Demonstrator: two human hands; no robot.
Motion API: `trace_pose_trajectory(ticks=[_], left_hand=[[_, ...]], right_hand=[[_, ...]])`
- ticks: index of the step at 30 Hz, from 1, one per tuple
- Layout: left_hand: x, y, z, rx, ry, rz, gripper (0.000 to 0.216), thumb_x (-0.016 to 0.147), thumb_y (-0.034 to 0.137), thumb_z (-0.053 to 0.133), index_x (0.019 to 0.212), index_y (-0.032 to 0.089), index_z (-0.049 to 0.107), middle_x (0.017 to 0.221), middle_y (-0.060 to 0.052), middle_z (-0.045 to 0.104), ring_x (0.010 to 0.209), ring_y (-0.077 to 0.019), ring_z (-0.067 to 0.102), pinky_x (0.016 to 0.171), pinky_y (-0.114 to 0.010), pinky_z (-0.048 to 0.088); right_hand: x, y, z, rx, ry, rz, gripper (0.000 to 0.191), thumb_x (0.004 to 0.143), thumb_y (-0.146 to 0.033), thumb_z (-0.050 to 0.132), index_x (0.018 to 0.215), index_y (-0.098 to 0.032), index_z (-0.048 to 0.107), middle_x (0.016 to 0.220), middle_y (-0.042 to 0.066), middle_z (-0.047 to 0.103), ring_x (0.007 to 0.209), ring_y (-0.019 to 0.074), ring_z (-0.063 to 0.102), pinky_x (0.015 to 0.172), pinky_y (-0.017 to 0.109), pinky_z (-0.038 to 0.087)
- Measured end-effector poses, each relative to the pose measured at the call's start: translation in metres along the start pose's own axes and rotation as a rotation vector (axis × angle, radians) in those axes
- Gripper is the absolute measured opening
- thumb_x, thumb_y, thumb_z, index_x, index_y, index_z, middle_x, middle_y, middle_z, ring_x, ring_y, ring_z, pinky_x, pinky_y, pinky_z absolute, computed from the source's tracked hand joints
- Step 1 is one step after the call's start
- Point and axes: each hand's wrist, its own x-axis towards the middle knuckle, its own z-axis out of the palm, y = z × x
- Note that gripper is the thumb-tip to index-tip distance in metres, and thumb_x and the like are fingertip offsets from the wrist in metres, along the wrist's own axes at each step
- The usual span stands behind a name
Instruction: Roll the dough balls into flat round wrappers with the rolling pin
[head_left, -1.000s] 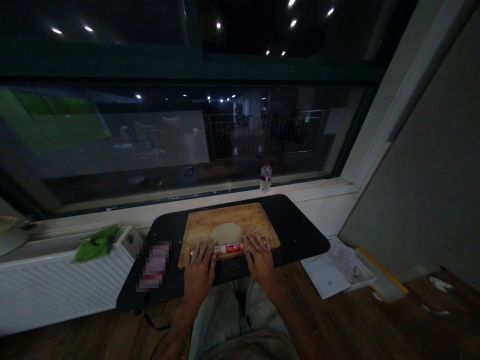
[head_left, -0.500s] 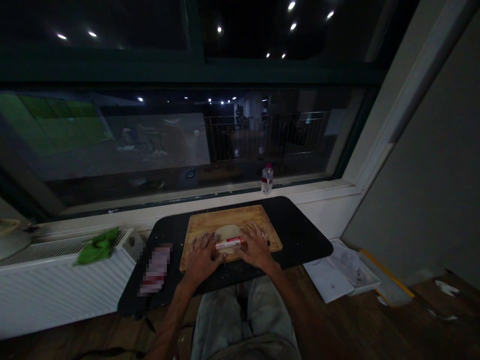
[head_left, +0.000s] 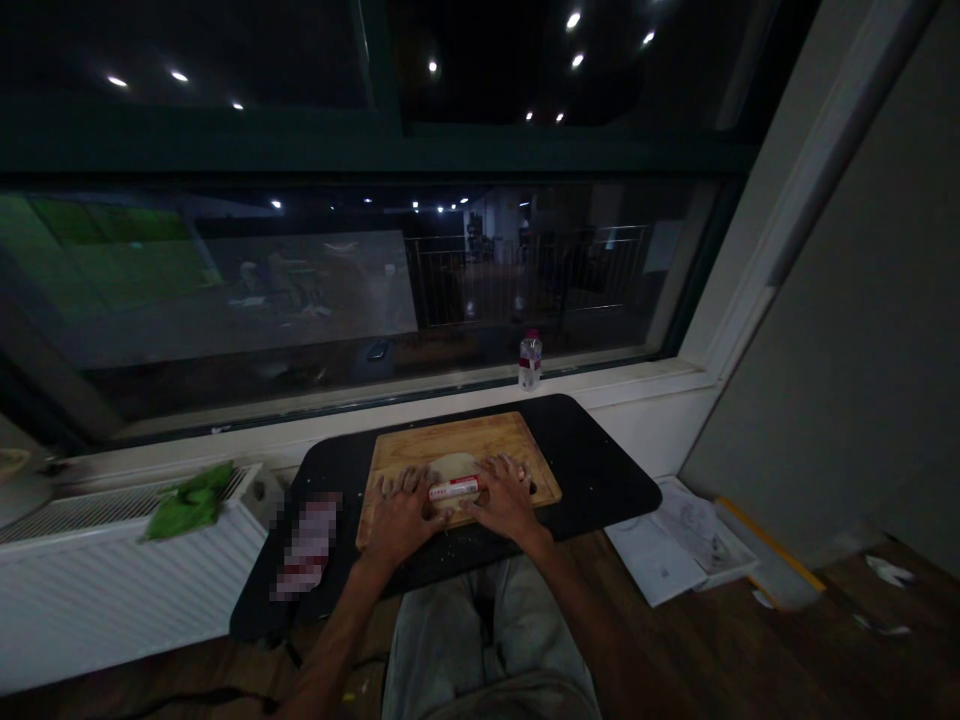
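Observation:
A rolling pin [head_left: 454, 488] with a red-and-white label lies across a pale, flattened round of dough [head_left: 454, 464]. Both are on a wooden cutting board [head_left: 420, 438]. My left hand [head_left: 403, 515] covers the pin's left end, its fingers bent over it and the thumb towards the middle. On the right end rests my right hand [head_left: 507, 498], gripping it in the same way. Pale flour-like smears show on the fingers. Between the hands, only the labelled middle of the pin is visible; its ends are hidden under them.
Under the board is a black table [head_left: 592, 460], with a pixelated packet [head_left: 307, 545] on its left. A water bottle [head_left: 529, 362] stands on the windowsill. Left is a white radiator [head_left: 135, 590] with a green cloth [head_left: 191, 500]; right, a white box [head_left: 675, 545] on the floor.
The view has shifted slightly. My right fingers look a little more bent over the rolling pin than before. The pin stays on the dough between both hands.

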Motion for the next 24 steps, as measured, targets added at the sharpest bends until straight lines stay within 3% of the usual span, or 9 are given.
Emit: trace_pose_trajectory(ticks=[6,12,19,24], left_hand=[[0.01,-0.003,-0.006,-0.028,-0.021,0.188,0.051,0.101,0.039,0.067,0.151,0.029,0.064,0.16,-0.009,0.066,0.148,-0.0333,0.058,0.131,-0.061,0.031],[0.021,-0.008,-0.002,-0.041,-0.021,0.341,0.053,0.101,0.037,0.067,0.153,0.026,0.064,0.153,-0.009,0.07,0.141,-0.0291,0.062,0.128,-0.05,0.038],[0.025,-0.005,0.003,-0.013,-0.058,0.385,0.051,0.102,0.031,0.066,0.153,0.031,0.064,0.151,-0.008,0.071,0.14,-0.0283,0.062,0.126,-0.048,0.04],[0.022,0.002,0.009,-0.018,-0.049,0.392,0.049,0.104,0.027,0.063,0.152,0.031,0.065,0.151,-0.007,0.071,0.138,-0.0266,0.064,0.125,-0.046,0.041]], right_hand=[[0.002,0.002,0.003,-0.014,-0.006,0.011,0.069,0.089,-0.061,0.086,0.15,-0.033,0.067,0.161,0.011,0.06,0.157,0.0397,0.039,0.131,0.072,0.015],[0.006,0.005,0.009,-0.025,-0.014,0.0,0.069,0.089,-0.066,0.085,0.149,-0.035,0.068,0.16,0.011,0.06,0.157,0.0404,0.038,0.128,0.07,0.021],[0.012,-0.001,0.006,-0.05,-0.059,0.051,0.071,0.086,-0.07,0.087,0.145,-0.032,0.071,0.166,0.015,0.054,0.16,0.0469,0.033,0.126,0.081,0.013],[0.012,-0.003,0.005,-0.055,-0.078,0.072,0.072,0.086,-0.067,0.088,0.146,-0.032,0.07,0.167,0.015,0.053,0.161,0.0466,0.032,0.126,0.082,0.013]])
